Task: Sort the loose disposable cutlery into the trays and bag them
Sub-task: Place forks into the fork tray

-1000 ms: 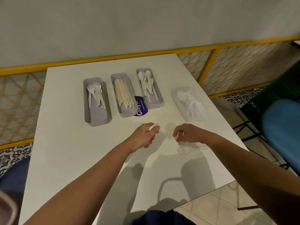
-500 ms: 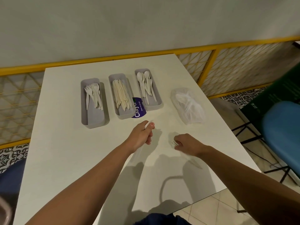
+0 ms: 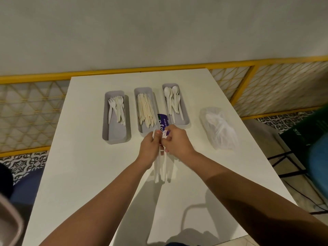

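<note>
Three grey trays stand in a row on the white table [image 3: 88, 174]: the left tray [image 3: 115, 135] holds forks, the middle tray [image 3: 144, 131] holds knives, the right tray [image 3: 185, 121] holds spoons. My left hand [image 3: 149, 148] and my right hand [image 3: 177, 141] meet just in front of the middle tray. Together they grip a small bundle of white plastic forks [image 3: 162, 164], tines up between the fingers and handles hanging down. A clear plastic bag [image 3: 220, 130] with white cutlery inside lies to the right.
A purple label [image 3: 162, 121] lies between the middle and right trays. A yellow railing [image 3: 124, 72] runs behind the table. A blue chair [image 3: 319, 157] stands at the right, past the table's edge.
My right hand picked a fork up off the table and moved left and forward. Both hands now meet in front of the middle tray, holding the forks together.
</note>
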The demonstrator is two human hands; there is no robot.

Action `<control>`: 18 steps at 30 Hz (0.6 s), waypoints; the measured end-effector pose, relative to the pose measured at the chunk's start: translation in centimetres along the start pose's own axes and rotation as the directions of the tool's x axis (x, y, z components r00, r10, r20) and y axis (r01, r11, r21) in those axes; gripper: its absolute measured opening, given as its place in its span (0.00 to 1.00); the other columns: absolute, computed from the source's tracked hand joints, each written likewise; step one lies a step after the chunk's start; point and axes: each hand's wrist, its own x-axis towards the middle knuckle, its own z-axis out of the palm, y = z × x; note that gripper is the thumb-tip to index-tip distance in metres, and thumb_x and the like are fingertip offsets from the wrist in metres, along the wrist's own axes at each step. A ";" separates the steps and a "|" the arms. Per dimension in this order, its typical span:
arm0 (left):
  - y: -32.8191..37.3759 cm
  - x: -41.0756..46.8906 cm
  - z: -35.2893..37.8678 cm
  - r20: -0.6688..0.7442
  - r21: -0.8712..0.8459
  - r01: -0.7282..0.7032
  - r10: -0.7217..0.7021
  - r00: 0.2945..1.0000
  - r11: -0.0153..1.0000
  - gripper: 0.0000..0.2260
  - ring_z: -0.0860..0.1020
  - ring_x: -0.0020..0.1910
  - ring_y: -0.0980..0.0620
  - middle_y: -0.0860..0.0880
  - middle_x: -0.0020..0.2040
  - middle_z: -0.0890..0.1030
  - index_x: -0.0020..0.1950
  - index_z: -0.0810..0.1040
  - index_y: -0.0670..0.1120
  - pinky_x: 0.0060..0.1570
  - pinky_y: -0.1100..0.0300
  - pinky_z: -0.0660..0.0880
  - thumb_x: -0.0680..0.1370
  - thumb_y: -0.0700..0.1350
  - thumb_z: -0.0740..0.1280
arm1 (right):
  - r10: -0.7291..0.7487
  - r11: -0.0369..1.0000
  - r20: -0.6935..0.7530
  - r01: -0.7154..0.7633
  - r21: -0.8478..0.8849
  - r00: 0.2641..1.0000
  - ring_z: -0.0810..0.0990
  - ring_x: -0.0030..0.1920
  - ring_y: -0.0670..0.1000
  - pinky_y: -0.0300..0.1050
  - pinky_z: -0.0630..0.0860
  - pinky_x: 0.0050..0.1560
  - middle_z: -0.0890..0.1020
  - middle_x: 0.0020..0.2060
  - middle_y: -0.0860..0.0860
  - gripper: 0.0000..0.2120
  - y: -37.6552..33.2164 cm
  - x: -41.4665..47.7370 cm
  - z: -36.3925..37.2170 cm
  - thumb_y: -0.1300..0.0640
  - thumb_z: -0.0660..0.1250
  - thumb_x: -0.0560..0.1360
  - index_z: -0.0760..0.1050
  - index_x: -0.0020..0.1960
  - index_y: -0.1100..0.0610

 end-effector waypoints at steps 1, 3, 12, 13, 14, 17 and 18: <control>0.0 0.1 -0.1 -0.004 0.000 -0.014 0.014 1.000 1.000 0.19 0.80 0.45 0.43 0.38 0.47 0.81 0.56 0.75 0.40 0.47 0.53 0.77 0.83 0.52 0.51 | 0.005 1.000 -0.004 -0.005 0.013 1.000 0.76 0.37 0.53 0.37 0.74 0.33 0.74 0.37 0.51 0.17 -0.3 0.2 0.3 0.63 0.65 0.75 0.68 0.63 0.60; 0.2 0.4 -0.4 -0.001 -0.041 -0.023 0.023 1.000 0.999 0.19 0.80 0.45 0.44 0.37 0.47 0.81 0.53 0.75 0.42 0.51 0.51 0.77 0.83 0.53 0.50 | 0.019 0.997 0.006 -0.020 0.068 1.000 0.77 0.35 0.53 0.38 0.74 0.31 0.78 0.41 0.58 0.16 -0.9 0.7 0.6 0.62 0.65 0.76 0.66 0.62 0.59; 0.5 2.5 -2.7 -0.099 -0.228 0.084 -0.109 0.989 0.970 0.18 0.78 0.29 0.54 0.45 0.37 0.78 0.58 0.71 0.40 0.27 0.65 0.76 0.81 0.54 0.57 | 0.034 0.967 0.215 -0.087 0.240 0.976 0.75 0.35 0.48 0.37 0.73 0.34 0.77 0.41 0.55 0.18 -3.1 2.6 1.0 0.66 0.58 0.77 0.66 0.65 0.55; 0.5 2.9 -3.1 -0.130 -0.271 0.090 -0.129 0.983 0.958 0.16 0.76 0.25 0.55 0.44 0.34 0.76 0.56 0.71 0.39 0.25 0.65 0.75 0.81 0.52 0.57 | 0.012 0.979 0.191 -0.050 0.197 0.981 0.75 0.37 0.46 0.35 0.72 0.35 0.77 0.40 0.52 0.16 -3.2 2.9 1.3 0.65 0.59 0.78 0.67 0.65 0.56; 0.5 3.3 -3.5 -0.161 -0.320 0.090 -0.148 0.976 0.943 0.15 0.74 0.22 0.55 0.44 0.32 0.73 0.52 0.72 0.38 0.23 0.65 0.73 0.82 0.50 0.56 | -0.002 0.986 0.175 -0.027 0.162 0.985 0.75 0.39 0.47 0.35 0.71 0.38 0.75 0.38 0.50 0.15 -3.2 3.3 1.5 0.63 0.60 0.78 0.68 0.64 0.56; 0.5 4.9 -5.3 -0.233 -0.417 0.111 -0.224 0.946 0.902 0.16 0.70 0.18 0.57 0.46 0.29 0.69 0.39 0.69 0.42 0.20 0.69 0.68 0.82 0.49 0.55 | 0.003 0.993 0.253 -0.033 0.114 0.968 0.76 0.51 0.51 0.41 0.70 0.50 0.76 0.42 0.49 0.18 -3.7 3.9 2.5 0.55 0.62 0.78 0.65 0.67 0.55; 0.6 5.4 -5.9 -0.239 -0.462 0.120 -0.253 0.937 0.879 0.17 0.70 0.18 0.58 0.47 0.29 0.69 0.37 0.69 0.43 0.20 0.69 0.68 0.82 0.49 0.56 | 0.020 0.996 0.306 -0.047 0.080 0.952 0.76 0.56 0.53 0.42 0.70 0.53 0.77 0.49 0.51 0.21 -3.9 4.1 2.9 0.51 0.61 0.79 0.62 0.69 0.54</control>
